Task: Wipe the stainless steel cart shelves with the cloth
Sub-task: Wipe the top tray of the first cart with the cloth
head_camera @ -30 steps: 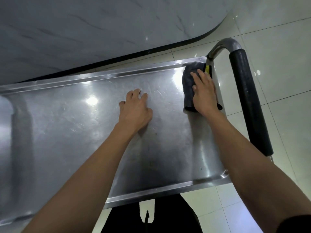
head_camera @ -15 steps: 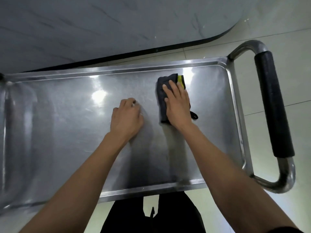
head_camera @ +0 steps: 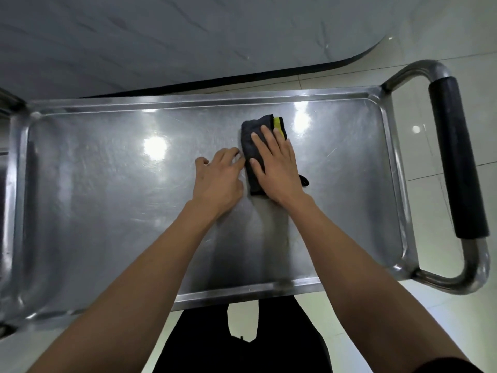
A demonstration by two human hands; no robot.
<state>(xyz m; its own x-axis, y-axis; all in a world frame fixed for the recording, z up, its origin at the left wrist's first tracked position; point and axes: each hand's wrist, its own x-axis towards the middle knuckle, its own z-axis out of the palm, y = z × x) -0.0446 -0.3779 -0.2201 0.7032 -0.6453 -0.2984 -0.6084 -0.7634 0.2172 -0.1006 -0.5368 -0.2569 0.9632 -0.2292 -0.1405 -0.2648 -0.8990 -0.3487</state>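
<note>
Pressing cloth (head_camera: 251, 146) flat on shelf (head_camera: 107, 197): right hand (head_camera: 274, 165), fingers straight; left hand (head_camera: 217, 179) open beside.

I see a dark grey cloth (head_camera: 251, 146) with a yellow strip on the silver steel shelf (head_camera: 107, 200); right of the shelf, a black-gripped handle (head_camera: 457, 157) over pale glossy floor tiles (head_camera: 457, 319).
</note>
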